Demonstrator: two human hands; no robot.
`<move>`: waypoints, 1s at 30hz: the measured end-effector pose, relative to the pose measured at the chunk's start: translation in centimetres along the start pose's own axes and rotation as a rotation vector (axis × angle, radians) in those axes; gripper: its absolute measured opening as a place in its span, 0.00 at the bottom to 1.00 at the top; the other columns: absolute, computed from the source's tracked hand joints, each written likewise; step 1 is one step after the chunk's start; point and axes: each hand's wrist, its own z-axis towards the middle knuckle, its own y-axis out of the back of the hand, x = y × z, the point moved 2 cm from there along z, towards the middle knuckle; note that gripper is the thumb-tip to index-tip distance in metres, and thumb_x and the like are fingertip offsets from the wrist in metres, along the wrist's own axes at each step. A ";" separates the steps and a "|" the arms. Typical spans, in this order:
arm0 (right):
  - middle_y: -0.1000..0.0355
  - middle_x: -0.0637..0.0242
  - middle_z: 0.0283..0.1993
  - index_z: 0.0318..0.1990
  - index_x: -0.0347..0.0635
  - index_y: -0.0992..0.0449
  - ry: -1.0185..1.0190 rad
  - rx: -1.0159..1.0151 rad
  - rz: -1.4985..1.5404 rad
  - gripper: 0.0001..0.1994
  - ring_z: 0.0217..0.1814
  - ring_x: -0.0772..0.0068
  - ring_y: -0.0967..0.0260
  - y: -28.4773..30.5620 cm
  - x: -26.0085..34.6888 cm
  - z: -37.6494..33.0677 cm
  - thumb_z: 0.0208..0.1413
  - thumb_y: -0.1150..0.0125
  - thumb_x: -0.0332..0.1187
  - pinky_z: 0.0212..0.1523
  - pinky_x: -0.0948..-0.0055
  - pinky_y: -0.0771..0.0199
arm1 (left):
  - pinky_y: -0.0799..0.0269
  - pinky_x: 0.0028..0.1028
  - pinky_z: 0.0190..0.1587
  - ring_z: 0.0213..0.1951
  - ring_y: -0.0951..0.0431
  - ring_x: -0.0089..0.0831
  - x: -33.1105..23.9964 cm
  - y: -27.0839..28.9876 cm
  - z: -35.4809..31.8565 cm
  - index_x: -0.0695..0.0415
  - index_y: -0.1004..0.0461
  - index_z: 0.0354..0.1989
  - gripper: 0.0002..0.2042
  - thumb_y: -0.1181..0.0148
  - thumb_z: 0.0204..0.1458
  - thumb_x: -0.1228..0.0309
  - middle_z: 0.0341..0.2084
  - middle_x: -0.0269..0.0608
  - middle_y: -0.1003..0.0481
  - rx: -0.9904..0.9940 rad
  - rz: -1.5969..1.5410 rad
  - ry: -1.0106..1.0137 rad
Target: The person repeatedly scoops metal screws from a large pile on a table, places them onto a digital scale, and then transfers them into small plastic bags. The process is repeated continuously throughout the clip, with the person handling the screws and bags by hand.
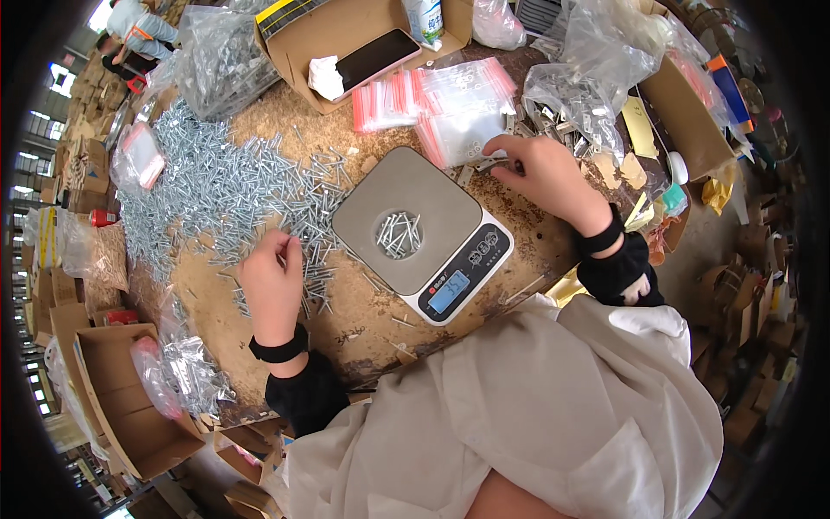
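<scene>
A digital kitchen scale (372, 195) with a grey platform and lit display stands before me on the worktable. In the round dish (413, 252) on its platform lies a small heap of screws (397, 234). To its left, my left hand (272, 281) is at the near edge of a large pile of loose silver screws (233, 186). Its fingers are curled in a pinch; what they hold is hidden. Right of the scale, my right hand (549, 177) has thumb and forefinger around a small metal piece (493, 159), beside clear zip bags (458, 121).
An open carton (303, 52) at the back holds a phone (378, 60) and crumpled tissue (326, 78). Plastic bags of metal parts (566, 112) lie at the back right. An empty carton (138, 406) stands at lower left. Another person (143, 35) is far off at upper left.
</scene>
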 end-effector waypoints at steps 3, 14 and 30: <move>0.24 0.54 0.28 0.43 0.48 0.19 0.114 -0.018 -0.128 0.11 0.32 0.50 0.24 -1.7 -0.7 0.1 0.51 0.33 0.33 0.35 0.56 0.25 | 0.35 0.32 0.28 0.20 0.32 0.36 -0.2 0.6 0.0 0.62 0.28 0.29 0.10 0.41 0.60 0.70 0.17 0.43 0.30 -0.075 -0.009 0.012; 0.23 0.56 0.28 0.36 0.45 0.20 0.048 0.091 -0.157 0.06 0.33 0.49 0.24 -1.8 -1.5 0.4 0.52 0.33 0.34 0.36 0.55 0.26 | 0.34 0.37 0.48 0.38 0.25 0.41 -7.6 -0.1 -0.1 0.59 0.25 0.32 0.06 0.37 0.55 0.71 0.33 0.42 0.23 -0.070 -0.339 -0.383; 0.26 0.56 0.25 0.36 0.43 0.25 0.078 0.148 -0.303 0.08 0.31 0.48 0.26 -1.7 -1.3 0.0 0.54 0.35 0.35 0.33 0.54 0.28 | 0.34 0.35 0.50 0.42 0.26 0.39 -6.0 0.5 -0.9 0.59 0.22 0.39 0.06 0.35 0.52 0.76 0.39 0.41 0.23 -0.303 -0.355 -0.362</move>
